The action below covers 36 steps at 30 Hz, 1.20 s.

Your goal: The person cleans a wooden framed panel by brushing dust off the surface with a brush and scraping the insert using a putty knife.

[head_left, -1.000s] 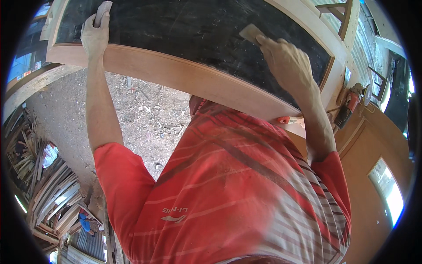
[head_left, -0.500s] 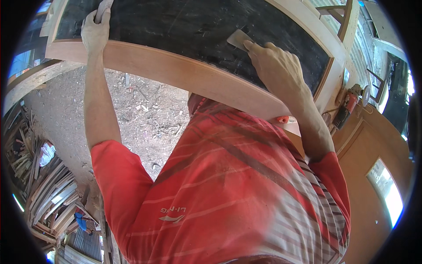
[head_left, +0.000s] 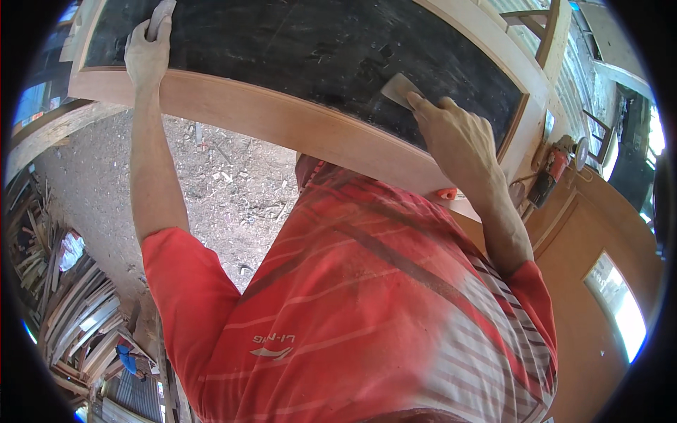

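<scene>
A dark, glossy panel (head_left: 282,49) is set in a pale wooden frame (head_left: 268,111), with smudges and scratch-like marks across it. My right hand (head_left: 460,135) is closed round a flat scraper (head_left: 399,89), whose broad pale blade lies against the panel near its lower right part. At the panel's left end, my left hand (head_left: 148,58) grips a pale, elongated piece (head_left: 161,18) between thumb and fingers. What that piece is I cannot make out. Its far end comes close to the top edge of the view.
An angle grinder (head_left: 553,173) with a red body rests to the right, beside a brown door (head_left: 564,282). A small orange-red object (head_left: 447,192) sits under the frame's near edge. Stacked wood strips (head_left: 81,317) lie at lower left; debris covers the ground (head_left: 226,183).
My right hand and the scraper have shifted a little right and down along the panel. My left hand keeps its grip on the pale piece at the left end.
</scene>
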Each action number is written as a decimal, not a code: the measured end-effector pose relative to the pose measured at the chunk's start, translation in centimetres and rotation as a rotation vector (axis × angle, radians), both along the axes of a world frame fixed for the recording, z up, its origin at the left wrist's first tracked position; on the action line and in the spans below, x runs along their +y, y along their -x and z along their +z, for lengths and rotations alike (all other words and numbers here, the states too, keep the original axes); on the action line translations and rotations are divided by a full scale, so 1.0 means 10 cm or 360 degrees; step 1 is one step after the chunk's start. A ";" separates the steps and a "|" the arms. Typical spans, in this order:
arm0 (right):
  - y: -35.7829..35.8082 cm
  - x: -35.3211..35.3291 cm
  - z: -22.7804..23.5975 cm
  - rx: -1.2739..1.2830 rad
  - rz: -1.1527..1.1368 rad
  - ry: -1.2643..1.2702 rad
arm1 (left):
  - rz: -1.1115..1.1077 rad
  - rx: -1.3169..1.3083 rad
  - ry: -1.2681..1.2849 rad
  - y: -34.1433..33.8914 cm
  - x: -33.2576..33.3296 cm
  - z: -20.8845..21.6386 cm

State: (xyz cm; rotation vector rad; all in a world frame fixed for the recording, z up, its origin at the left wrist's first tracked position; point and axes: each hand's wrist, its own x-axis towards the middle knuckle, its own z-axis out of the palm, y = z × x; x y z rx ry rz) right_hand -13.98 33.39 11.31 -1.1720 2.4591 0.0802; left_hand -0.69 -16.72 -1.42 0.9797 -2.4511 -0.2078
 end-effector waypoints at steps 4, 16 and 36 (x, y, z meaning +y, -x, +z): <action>0.00 0.00 -0.07 -0.0003 -0.0056 0.0009 | -0.0020 0.0029 -0.0056 0.04 0.05 0.00; 0.14 0.10 -0.14 0.0107 -0.0032 0.0222 | 0.0073 -0.0016 -0.0073 0.02 0.04 0.00; 0.30 -0.04 -0.25 0.0130 -0.0161 0.0204 | 0.0067 -0.0009 -0.0099 0.01 0.02 -0.01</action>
